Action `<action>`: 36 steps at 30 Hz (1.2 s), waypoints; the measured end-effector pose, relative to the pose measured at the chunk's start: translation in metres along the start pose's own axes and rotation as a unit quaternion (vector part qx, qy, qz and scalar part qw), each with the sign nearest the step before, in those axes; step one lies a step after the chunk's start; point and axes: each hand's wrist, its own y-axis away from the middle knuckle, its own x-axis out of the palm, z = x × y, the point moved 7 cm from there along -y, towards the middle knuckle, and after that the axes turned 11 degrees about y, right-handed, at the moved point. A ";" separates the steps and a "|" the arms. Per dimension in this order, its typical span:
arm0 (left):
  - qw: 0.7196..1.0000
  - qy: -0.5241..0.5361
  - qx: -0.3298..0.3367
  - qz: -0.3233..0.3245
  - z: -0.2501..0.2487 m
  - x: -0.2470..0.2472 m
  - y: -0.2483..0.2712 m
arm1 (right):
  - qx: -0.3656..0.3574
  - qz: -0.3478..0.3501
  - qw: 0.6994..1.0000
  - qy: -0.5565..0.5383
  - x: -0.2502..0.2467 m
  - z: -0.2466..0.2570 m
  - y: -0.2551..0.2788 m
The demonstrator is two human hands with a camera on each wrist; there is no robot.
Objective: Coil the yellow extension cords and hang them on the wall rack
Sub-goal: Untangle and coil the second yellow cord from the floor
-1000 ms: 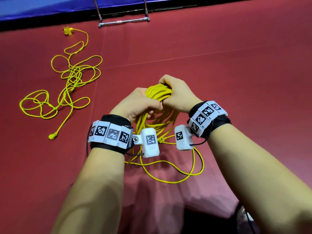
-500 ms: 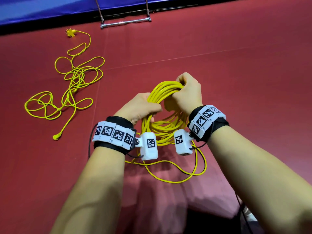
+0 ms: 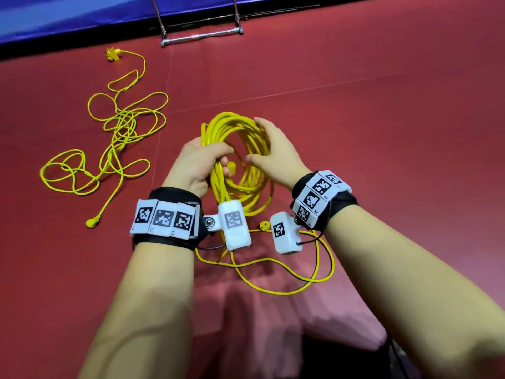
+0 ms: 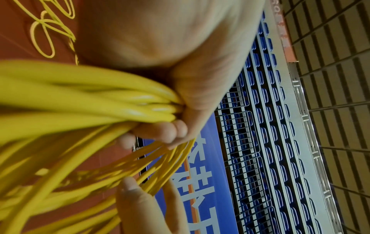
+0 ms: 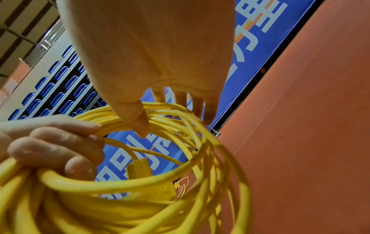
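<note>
Right hand [image 3: 273, 151] released from coil [image 3: 237, 165] | left hand [image 3: 199, 165] grasping coil | red floor [image 3: 382, 119], blue banner [image 3: 68, 15]

The head view is evenly and brightly lit from above, and a soft shadow is cast on the red floor [image 3: 382, 132] beneath the forearms; straight floor seams are bowed by wide-angle distortion toward the edges. In the left wrist view, the coiled cord [image 4: 80, 101] is rendered with heavy motion blur and small glare streaks, while the background seating is held in sharper focus. In the right wrist view, the nearest loops of cord are blurred at the lower edge, and the right hand [image 5: 152, 52] is seen in shade against the brighter blue banner [image 5: 258, 41].
</note>
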 end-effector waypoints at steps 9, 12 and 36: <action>0.981 -0.153 0.041 0.111 -0.013 0.009 0.016 | -0.050 -0.011 0.999 0.008 -0.004 0.017 -0.004; 0.964 -0.198 0.039 0.172 -0.005 0.025 0.024 | -0.057 0.007 0.998 0.018 -0.009 0.016 -0.006; 0.994 -0.052 -0.092 0.031 0.021 -0.009 0.004 | -0.073 0.008 0.995 0.063 0.011 0.020 0.001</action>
